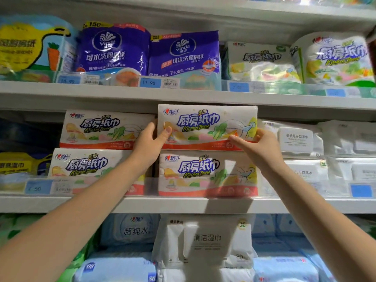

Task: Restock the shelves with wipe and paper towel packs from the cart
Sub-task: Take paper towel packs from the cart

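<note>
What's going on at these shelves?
A person is stocking a shop shelf. The left hand and the right hand grip the two ends of a kitchen towel pack, held on top of an identical pack on the middle shelf. A matching stack of two stands just to its left.

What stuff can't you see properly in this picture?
Head view only.
- Cart: outside the frame.
- Fingers of the left hand: hidden behind the kitchen towel pack.
- Blue price tag: too blurred to read.
- Top-shelf goods: cut off by the upper edge.
</note>
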